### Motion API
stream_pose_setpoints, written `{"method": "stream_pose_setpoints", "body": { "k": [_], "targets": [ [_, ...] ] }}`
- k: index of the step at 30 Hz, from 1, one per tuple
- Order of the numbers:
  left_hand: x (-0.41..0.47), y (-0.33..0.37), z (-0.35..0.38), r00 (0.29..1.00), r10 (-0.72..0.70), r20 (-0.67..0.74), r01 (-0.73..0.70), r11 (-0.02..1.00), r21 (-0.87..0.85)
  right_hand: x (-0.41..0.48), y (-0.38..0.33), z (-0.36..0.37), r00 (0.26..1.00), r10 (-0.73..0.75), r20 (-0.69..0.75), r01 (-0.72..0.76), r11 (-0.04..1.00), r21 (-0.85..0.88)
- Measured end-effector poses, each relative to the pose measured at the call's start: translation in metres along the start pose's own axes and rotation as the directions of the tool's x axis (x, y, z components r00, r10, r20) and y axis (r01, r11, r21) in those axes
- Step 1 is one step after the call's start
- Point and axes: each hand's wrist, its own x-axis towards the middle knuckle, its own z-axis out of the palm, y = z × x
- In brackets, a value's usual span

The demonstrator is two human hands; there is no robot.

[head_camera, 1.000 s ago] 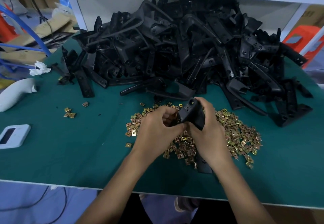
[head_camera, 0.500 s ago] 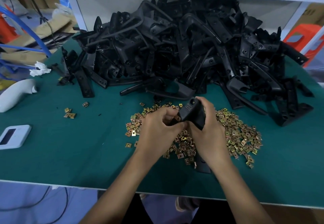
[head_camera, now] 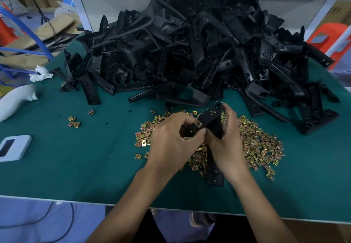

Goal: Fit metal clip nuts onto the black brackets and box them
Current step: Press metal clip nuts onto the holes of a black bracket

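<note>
1. Now, 2 hands meet above the green worktop [head_camera: 76, 157]. The left hand [head_camera: 171, 144] pinches the left end of a black bracket [head_camera: 209, 119], thumb and curled fingers closed on it, just beside a clip nut [head_camera: 197, 123] seated on that end.
2. The right hand [head_camera: 226, 147] wraps the bracket's middle, fingers curled behind it. The bracket's upper end rises past the fingertips, and its lower end lies on the worktop under the wrist.
3. Beneath and to the right of the hands spreads a pile of loose clip nuts [head_camera: 262, 145].
4. Beyond the hands, a heap of black brackets [head_camera: 190, 52] fills the worktop's far side.
5. Well left of the hands lie stray clip nuts [head_camera: 74, 122], a white device [head_camera: 13, 147] and a crumpled tissue [head_camera: 40, 73].
</note>
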Motion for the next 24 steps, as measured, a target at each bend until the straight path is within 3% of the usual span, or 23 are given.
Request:
{"method": "stream_pose_setpoints", "body": {
  "k": [4, 6, 9, 11, 14, 24],
  "targets": [
    [0.011, -0.013, -0.004, 0.953, -0.126, 0.274, 0.188, 0.96, -0.21, 0.004, 0.003, -0.004, 1.0, 0.014, -0.016, -0.014, 0.999, -0.034],
    [0.019, -0.028, -0.005, 0.947, -0.143, 0.289, 0.198, 0.965, -0.172, 0.007, 0.004, -0.009, 0.998, 0.043, -0.051, -0.045, 0.998, -0.033],
    [0.025, -0.05, 0.0, 0.932, -0.131, 0.337, 0.056, 0.973, 0.223, 0.01, 0.007, -0.018, 0.993, 0.08, -0.083, -0.081, 0.997, -0.006],
    [0.024, -0.055, 0.008, 0.894, -0.085, 0.44, -0.089, 0.928, 0.361, 0.009, 0.007, -0.02, 0.993, 0.086, -0.079, -0.086, 0.996, -0.001],
    [0.027, -0.053, 0.014, 0.887, -0.004, 0.462, -0.219, 0.877, 0.428, 0.008, 0.007, -0.019, 0.994, 0.088, -0.066, -0.088, 0.996, 0.007],
    [0.043, -0.052, 0.029, 0.872, 0.042, 0.488, -0.279, 0.862, 0.423, 0.007, 0.011, -0.021, 0.994, 0.085, -0.066, -0.085, 0.996, -0.001]
  ]
}}
